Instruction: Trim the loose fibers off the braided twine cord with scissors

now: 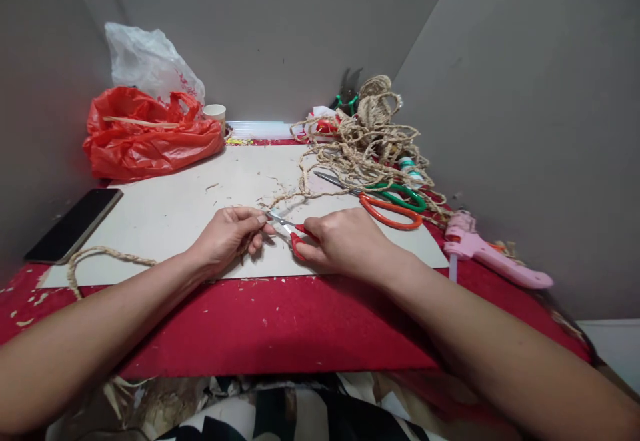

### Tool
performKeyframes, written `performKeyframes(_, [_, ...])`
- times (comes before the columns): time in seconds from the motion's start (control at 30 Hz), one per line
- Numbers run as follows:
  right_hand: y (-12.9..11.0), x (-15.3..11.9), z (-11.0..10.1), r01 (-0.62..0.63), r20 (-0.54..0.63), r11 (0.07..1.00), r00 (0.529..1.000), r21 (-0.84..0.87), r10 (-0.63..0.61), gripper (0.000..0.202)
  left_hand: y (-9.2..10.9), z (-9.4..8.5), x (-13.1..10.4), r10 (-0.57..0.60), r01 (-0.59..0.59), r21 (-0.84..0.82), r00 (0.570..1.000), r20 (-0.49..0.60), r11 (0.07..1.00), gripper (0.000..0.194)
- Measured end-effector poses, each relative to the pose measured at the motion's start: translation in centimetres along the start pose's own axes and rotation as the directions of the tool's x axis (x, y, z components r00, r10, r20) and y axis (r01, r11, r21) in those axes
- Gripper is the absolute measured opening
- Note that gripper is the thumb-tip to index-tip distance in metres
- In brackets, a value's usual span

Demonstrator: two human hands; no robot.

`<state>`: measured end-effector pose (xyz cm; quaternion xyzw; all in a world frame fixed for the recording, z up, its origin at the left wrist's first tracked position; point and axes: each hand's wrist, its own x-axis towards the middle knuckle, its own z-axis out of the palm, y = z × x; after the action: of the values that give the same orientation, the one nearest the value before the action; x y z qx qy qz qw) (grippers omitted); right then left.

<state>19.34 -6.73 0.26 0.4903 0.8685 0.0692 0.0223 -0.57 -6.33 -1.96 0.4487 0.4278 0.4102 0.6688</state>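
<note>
Right hand (345, 238) is curled firmly around the handles of small red-handled scissors (296, 230), blades pointing left. Left hand (235, 233), nearly closed, pinches straw rope (286, 196) beside the blade tips, over the pale board (175, 208). Larger scissors (361, 194) lie just beyond.

To my left I see a dark-screened phone (75, 224) at the edge of a pale board (165, 211) on the red surface (280, 334). Beyond it, a crumpled red plastic bag (155, 151) bears a thin pale strip (143, 122), with a whitish bag (145, 58) behind and a paper cup (215, 112) just beside. Larger scissors (367, 198) with green and orange handles lie to my right, a pink glue gun (500, 262) farther right.
</note>
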Motion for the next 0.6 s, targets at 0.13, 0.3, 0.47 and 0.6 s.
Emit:
performKeyframes(0.13, [0.05, -0.10, 0.05, 0.012, 0.022, 1.000, 1.000, -0.021, -0.012, 0.038, -0.16, -0.17, 0.10, 0.002, -0.002, 0.035, 1.000, -0.007, 0.999, 0.018])
performKeyframes(0.3, [-0.25, 0.09, -0.06, -0.007, 0.016, 0.999, 1.000, -0.035, 0.007, 0.040, -0.09, -0.23, 0.16, -0.003, 0.004, 0.059, 1.000, -0.018, 0.998, 0.017])
performKeyframes(0.47, [-0.33, 0.20, 0.08, -0.018, -0.001, 1.000, 1.000, -0.003, 0.018, 0.041, -0.17, -0.13, 0.18, -0.009, 0.011, 0.058, 0.999, -0.034, 0.998, 0.016])
performKeyframes(0.6, [-0.21, 0.13, 0.21, -0.010, 0.005, 1.000, 1.000, 0.017, 0.010, 0.040, -0.18, -0.09, 0.18, -0.004, 0.007, 0.062, 0.999, -0.047, 0.998, 0.017])
